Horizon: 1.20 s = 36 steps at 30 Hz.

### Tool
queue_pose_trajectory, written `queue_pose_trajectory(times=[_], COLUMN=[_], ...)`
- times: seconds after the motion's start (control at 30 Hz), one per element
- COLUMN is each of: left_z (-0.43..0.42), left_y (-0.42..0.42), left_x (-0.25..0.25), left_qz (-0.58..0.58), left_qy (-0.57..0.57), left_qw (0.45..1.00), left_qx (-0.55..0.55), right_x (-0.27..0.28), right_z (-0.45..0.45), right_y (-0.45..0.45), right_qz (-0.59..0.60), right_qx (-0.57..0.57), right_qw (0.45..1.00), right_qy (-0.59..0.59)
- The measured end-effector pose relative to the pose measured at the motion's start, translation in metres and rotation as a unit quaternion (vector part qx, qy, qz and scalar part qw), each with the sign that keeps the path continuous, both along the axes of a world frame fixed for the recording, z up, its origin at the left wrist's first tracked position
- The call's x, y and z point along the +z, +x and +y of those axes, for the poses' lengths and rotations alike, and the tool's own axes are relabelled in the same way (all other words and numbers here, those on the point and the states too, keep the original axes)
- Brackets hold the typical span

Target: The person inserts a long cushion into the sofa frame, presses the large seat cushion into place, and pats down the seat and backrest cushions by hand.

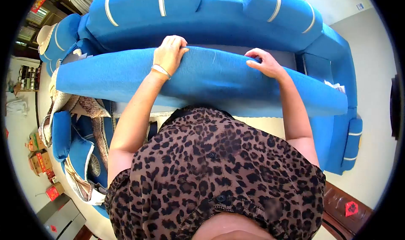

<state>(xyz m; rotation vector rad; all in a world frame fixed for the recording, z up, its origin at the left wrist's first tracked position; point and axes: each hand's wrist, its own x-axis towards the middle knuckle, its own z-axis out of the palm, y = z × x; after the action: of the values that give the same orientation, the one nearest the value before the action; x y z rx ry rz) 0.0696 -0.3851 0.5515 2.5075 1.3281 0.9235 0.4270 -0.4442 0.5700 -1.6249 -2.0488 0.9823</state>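
A long blue sofa seat cushion point(211, 77) stands tilted on its edge in front of my body, spanning most of the sofa's width. My left hand point(170, 54), with a pale bracelet at the wrist, is closed over its upper edge left of the middle. Farther right, my right hand point(265, 63) grips the same edge, thumb on the near face and fingers bent over the top. Behind the cushion, part of the grey sofa base point(249, 50) shows. The cushion's underside and some fingertips are hidden.
The blue sofa backrest point(143, 25) curves behind, with white-striped covers. Patterned cloths point(86, 105) and more blue cushions point(62, 134) are heaped at left. Boxes point(42, 162) stand along the left wall. A reddish-brown piece of furniture point(341, 202) is at lower right.
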Motion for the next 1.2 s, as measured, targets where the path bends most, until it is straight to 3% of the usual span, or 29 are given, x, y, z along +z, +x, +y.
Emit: queue_pose_trajectory(times=[0.13, 0.17, 0.4, 0.47, 0.6, 0.73, 0.83, 0.9, 1.07, 1.2], left_z=[-0.001, -0.001, 0.006, 0.007, -0.002, -0.01, -0.014, -0.015, -0.014, -0.019], left_y=[0.001, 0.002, 0.004, 0.005, 0.016, 0.047, 0.054, 0.054, 0.057, 0.052], left_x=[0.0, 0.001, -0.007, -0.013, -0.008, 0.005, 0.009, 0.021, 0.02, 0.017], left_qz=[0.003, 0.005, 0.017, 0.026, 0.042, 0.049, 0.01, -0.029, -0.023, -0.008], left_qy=[-0.023, -0.027, -0.018, 0.02, -0.021, 0.029, 0.01, 0.058, 0.068, 0.06], left_qw=[1.0, 0.999, 1.0, 0.999, 0.999, 0.991, 0.995, 0.995, 0.994, 0.995], left_qx=[0.013, 0.016, 0.002, -0.011, -0.018, -0.122, -0.096, -0.079, -0.078, -0.081], right_x=[-0.002, -0.008, -0.03, -0.029, -0.029, -0.028, -0.006, 0.009, 0.008, 0.003], right_z=[-0.026, -0.028, -0.025, -0.028, -0.027, -0.026, -0.039, -0.032, -0.033, -0.021], right_y=[-0.003, -0.004, -0.007, -0.008, -0.005, -0.001, -0.006, -0.001, 0.002, 0.053], right_qz=[-0.118, -0.124, -0.171, -0.151, -0.129, -0.127, -0.114, -0.104, -0.096, 0.068], right_qx=[-0.053, -0.051, -0.013, -0.019, -0.02, -0.003, -0.012, -0.014, -0.009, -0.065], right_qw=[0.984, 0.974, 0.937, 0.927, 0.919, 0.914, 0.896, 0.88, 0.886, 0.979], right_qy=[0.119, 0.181, 0.304, 0.342, 0.371, 0.386, 0.43, 0.463, 0.454, 0.183])
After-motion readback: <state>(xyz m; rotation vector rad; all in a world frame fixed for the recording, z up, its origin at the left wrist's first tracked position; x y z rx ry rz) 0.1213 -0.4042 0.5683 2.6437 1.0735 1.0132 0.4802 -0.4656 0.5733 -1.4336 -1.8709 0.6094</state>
